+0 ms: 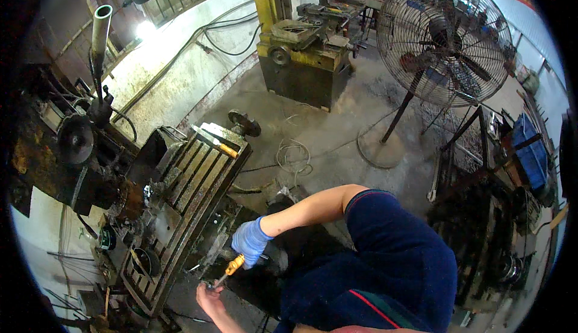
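Observation:
My right hand (250, 242), in a blue-grey glove, is closed round a yellow-handled tool (235, 265) that looks like a screwdriver. Its thin metal shaft slants down-left to my bare left hand (209, 300). Pinched in those left fingers is a small dark metal part (211, 285), and the tool's tip meets it; its exact shape is too small to make out. Both hands are held just in front of the slotted machine table (198, 179). On that table's far end lies another tool with an orange handle (227, 150).
The milling machine's dark head (123, 199) stands over the table at left. A black bowl with a brush-like stick (144, 262) sits on the near end. Beyond are a large fan (445, 38), a yellow machine (304, 62), coiled cable (293, 155) on the floor and a blue bin (530, 149).

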A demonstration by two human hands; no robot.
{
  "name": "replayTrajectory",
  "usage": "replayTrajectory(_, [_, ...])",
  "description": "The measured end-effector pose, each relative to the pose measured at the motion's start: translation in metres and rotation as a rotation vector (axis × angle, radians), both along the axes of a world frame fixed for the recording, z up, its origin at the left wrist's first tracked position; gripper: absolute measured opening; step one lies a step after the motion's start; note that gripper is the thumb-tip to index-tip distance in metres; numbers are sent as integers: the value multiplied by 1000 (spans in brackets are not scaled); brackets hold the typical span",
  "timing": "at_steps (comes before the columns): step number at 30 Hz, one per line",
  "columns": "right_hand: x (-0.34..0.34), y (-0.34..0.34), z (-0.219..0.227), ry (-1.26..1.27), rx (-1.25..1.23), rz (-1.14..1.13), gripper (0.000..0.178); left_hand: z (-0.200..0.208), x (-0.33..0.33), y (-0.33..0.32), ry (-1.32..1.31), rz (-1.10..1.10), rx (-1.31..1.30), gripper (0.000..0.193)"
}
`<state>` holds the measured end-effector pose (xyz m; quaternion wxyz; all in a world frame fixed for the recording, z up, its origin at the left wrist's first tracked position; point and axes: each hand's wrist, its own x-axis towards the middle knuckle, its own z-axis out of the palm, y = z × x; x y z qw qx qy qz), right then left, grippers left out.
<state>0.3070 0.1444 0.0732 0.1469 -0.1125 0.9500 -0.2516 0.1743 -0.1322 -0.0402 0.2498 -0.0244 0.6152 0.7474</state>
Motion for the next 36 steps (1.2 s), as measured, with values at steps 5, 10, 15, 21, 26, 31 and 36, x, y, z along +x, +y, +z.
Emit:
replayTrajectory(5, [1, 1, 18, 28, 8, 43, 46, -8, -7, 5, -37, 9, 23, 22])
replayTrajectory(10, [-16, 5, 11, 213, -184, -1, 45, 11, 8, -2, -42, -39, 93, 23])
replayTrajectory(15, [-66, 70, 12, 165, -180, -332, 47, 35, 27, 5, -25, 66, 101, 12])
replayTrajectory(21, [-148, 119, -97, 214, -720, -511, 41, 34, 24, -12, 252, 4, -246, 16])
replayTrajectory(26, [-160, 111, -163, 175, -514, -555, 43, 51, 21, 2, 470, -56, -619, 14])
replayTrajectory(31, [-123, 72, -105, -30, 52, -635, 50, 67, -8, 22, 758, -106, -806, 19])
replayTrajectory(36, [-75, 89, -118, 81, -213, -699, 49, 93, -64, 69, 965, -243, -866, 22])
